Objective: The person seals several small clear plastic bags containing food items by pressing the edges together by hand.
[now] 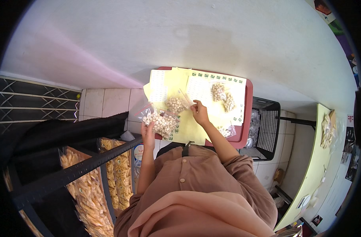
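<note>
My left hand point(148, 133) is closed on the near left edge of a clear zip bag of pale round snacks point(164, 124). My right hand point(199, 112) has its thumb and forefinger together at the edge of another clear bag point(184, 102), beside a clear bag of tan round snacks point(176, 105). Two filled bags point(218, 91) lie further right on printed sheets point(198, 89). Near my right forearm is one more bag of pale pieces point(225, 131). Yellow paper point(192, 127) lies beneath on a red tabletop or tray point(248, 112).
A black plastic crate point(267, 130) holding clear bags stands at the right. At the lower left, a black metal rack point(79, 166) holds long packs of snacks point(88, 192). A wall point(198, 44) rises beyond the red surface. Further right is a yellow-topped table point(305, 166).
</note>
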`<state>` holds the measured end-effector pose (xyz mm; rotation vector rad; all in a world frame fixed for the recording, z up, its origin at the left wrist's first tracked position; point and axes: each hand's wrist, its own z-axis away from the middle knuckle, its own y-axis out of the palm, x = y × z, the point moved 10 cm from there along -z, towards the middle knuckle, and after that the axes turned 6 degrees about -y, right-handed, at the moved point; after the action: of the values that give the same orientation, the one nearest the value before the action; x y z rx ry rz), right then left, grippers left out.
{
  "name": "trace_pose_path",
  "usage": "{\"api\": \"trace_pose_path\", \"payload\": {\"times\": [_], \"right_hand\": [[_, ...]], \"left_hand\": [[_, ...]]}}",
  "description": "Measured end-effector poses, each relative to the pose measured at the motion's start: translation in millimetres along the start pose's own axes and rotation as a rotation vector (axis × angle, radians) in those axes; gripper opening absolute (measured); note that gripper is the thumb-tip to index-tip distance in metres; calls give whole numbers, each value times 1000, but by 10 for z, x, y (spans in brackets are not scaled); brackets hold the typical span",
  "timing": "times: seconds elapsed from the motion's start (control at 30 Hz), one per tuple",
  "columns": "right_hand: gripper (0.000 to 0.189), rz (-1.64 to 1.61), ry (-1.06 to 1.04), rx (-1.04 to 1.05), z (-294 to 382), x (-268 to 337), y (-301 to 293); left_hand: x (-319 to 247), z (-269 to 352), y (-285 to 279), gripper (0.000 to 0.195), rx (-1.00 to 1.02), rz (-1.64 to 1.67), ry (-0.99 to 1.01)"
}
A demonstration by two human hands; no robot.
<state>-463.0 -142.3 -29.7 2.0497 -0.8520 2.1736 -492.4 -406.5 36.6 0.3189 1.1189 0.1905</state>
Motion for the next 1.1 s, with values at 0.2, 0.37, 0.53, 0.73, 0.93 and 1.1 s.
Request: {"api": "trace_pose_path", "payload": {"times": [0.2,0.37,0.53,0.73,0.93,1.1], "right_hand": [[44,412,-104,-178,336,141,-650],[54,567,-265,-70,354,258,-650],[50,652,-252,30,222,122,-562],[22,676,-441,16,282,250,-697],[13,407,-257,-302,382,361,-1318],[15,336,-340,-432,666,736,-1520]], "left_hand": [[40,54,258,43,90,-29,-18],[15,39,246,57,6,-274,71],[1,13,293,60,61,-427,170],[60,-10,256,28,93,-642,266],[141,62,462,14,251,-766,133],[291,103,685,26,359,-941,124]]}}
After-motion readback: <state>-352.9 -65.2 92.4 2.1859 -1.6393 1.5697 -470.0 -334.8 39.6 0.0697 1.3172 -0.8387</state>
